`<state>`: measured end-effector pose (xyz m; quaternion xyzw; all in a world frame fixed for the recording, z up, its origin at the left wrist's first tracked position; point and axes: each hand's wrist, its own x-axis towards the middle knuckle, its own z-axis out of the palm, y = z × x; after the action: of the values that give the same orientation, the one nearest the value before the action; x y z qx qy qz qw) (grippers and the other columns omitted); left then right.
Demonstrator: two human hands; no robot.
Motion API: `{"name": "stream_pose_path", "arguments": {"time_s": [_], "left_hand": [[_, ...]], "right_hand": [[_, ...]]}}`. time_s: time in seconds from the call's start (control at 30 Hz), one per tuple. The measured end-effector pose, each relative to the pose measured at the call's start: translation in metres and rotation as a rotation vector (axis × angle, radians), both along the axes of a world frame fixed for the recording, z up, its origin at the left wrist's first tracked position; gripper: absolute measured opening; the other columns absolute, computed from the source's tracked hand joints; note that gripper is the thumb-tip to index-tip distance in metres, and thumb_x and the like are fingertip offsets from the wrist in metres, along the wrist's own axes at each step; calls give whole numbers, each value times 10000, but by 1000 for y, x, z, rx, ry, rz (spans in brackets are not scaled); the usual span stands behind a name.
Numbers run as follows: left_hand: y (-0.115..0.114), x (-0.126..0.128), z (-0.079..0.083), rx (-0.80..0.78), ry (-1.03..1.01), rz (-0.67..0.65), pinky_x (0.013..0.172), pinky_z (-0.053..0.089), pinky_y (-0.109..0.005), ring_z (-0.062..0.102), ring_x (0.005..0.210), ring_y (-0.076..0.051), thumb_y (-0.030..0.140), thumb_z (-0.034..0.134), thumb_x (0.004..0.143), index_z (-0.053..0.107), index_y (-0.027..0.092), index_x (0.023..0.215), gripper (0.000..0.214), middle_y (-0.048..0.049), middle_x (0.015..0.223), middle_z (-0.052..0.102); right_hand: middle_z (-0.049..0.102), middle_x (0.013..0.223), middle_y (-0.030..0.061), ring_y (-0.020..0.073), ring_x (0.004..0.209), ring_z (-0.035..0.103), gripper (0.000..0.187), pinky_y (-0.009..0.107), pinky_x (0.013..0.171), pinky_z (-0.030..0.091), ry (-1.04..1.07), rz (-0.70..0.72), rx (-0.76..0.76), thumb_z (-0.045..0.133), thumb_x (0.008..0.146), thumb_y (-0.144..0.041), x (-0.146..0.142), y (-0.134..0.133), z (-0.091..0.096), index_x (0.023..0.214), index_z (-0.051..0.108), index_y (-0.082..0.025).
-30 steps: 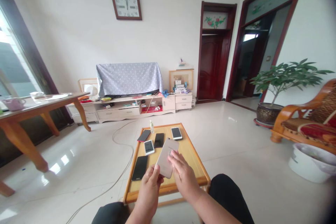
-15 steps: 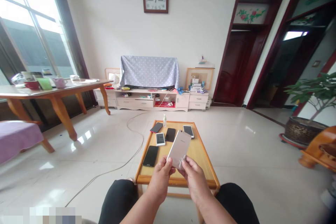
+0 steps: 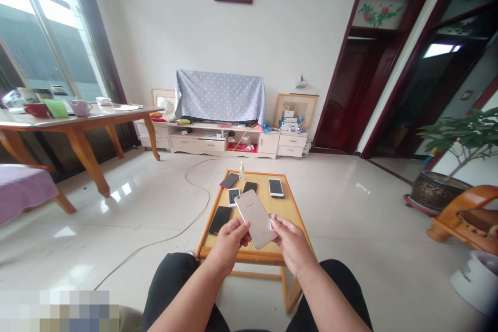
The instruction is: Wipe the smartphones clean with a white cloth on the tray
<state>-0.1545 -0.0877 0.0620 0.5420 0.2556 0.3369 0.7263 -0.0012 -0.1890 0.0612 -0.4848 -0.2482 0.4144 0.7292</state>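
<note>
A light gold smartphone [image 3: 252, 212] is held up over the small wooden table [image 3: 292, 206], its back toward me and tilted to the left. My left hand [image 3: 229, 243] grips its lower left edge between thumb and fingers. On the right edge, my right hand [image 3: 294, 245] pinches a small crumpled whitish cloth [image 3: 271, 222] against the phone. Around it on the tabletop lie a large black phone [image 3: 221, 220], a white phone [image 3: 234, 197], a partly covered dark phone [image 3: 250, 187], a dark phone with a red edge [image 3: 229, 180] and another white phone [image 3: 276, 188].
A small clear pump bottle [image 3: 241, 170] stands at the table's far edge. A cable [image 3: 171, 237] runs across the floor on the left. Further off are a dining table [image 3: 112, 116], a low cabinet [image 3: 198, 143] and a potted plant [image 3: 438, 190].
The phone has turned from leaning right to leaning left. My right hand and the cloth have moved up along its right edge. The camera view has tipped downward somewhat.
</note>
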Motion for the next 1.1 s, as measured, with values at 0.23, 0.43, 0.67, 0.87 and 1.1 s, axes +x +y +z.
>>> {"name": "stream_pose_path", "arguments": {"time_s": [0.23, 0.43, 0.67, 0.87, 1.1], "left_hand": [[-11, 7, -3, 5, -85, 152, 651, 444, -256, 539, 643, -118, 528, 701, 804, 644, 171, 836, 363, 4, 715, 622], [-16, 10, -4, -52, -139, 230, 723, 498, -282, 608, 729, -143, 533, 704, 801, 646, 182, 924, 376, -12, 820, 677], [-17, 12, -5, -47, -134, 312, 731, 510, -296, 622, 738, -148, 562, 698, 792, 614, 181, 903, 405, -7, 798, 668], [-24, 13, -4, -10, -91, 256, 708, 489, -266, 595, 732, -129, 545, 665, 833, 608, 184, 924, 376, -4, 806, 653], [-33, 14, 1, 57, -94, 213, 690, 472, -261, 566, 693, -129, 533, 681, 824, 627, 188, 900, 358, 4, 753, 620]], "right_hand": [[747, 1060, 139, 283, 905, 725, 608, 417, 771, 588, 116, -15, 4, 676, 822, -647, -32, 4, -15, 1180, 681, -156], [717, 1186, 155, 293, 1044, 707, 543, 464, 880, 578, 186, 10, 59, 541, 932, -603, -41, 3, -21, 1235, 656, -168], [735, 1060, 102, 269, 999, 673, 456, 377, 863, 551, -378, -244, -25, 651, 874, -568, -32, -11, -29, 1100, 735, -181], [697, 1033, 98, 230, 922, 664, 369, 339, 811, 545, -821, -406, -7, 567, 945, -503, -26, -18, -23, 1136, 691, -212], [670, 906, 56, 196, 804, 644, 276, 298, 731, 506, -1140, -406, -90, 522, 974, -463, -18, -16, -8, 934, 682, -242]]}}
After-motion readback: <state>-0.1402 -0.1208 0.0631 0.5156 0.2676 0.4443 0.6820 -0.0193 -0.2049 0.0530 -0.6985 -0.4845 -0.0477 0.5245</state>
